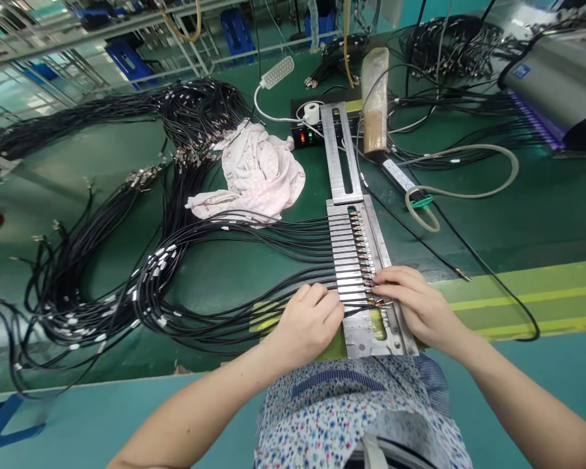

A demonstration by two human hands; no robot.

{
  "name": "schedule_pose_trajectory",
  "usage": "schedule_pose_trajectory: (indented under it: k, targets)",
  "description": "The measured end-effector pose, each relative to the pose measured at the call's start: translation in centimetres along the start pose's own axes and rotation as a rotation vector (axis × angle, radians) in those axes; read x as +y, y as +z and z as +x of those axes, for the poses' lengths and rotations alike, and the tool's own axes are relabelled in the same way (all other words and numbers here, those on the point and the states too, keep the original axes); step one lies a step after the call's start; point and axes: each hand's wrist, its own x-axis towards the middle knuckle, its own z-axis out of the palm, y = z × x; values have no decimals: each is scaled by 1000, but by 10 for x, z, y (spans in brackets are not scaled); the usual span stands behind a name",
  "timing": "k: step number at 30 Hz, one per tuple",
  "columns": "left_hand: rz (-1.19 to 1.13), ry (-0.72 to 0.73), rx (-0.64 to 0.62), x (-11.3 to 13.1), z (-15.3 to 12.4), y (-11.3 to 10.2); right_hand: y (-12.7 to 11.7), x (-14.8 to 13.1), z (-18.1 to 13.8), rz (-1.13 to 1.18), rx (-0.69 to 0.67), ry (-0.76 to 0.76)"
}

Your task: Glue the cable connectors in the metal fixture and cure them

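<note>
A metal jig (352, 259) with a row of slots lies on the green bench, near its front edge. Several black cables (273, 231) run from the left into the slots, their brass connector ends (361, 244) lined up along the jig's right side. My left hand (308, 321) is curled on the cables just left of the jig's near end, pinching one black cable. My right hand (415, 303) rests on the jig's right side, its fingertips pressed together on the connector end of the nearest cable (377, 301).
A big tangle of black cables (102, 286) covers the left of the bench. A crumpled white cloth (256, 172) lies behind the cables. A black power box (308, 133), a small lamp (277, 71), a beige tube (461, 189) and a silver machine (557, 85) stand behind and right.
</note>
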Motion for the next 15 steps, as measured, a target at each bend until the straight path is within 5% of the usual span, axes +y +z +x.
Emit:
schedule_pose_trajectory:
  k: [8,15]
  targets:
    - [117,38,-26,3,4,-7,-2,-14,1,-43,-44,94]
    - [-96,-21,37,12,-17,-8,-24,-30,-8,47,-173,132]
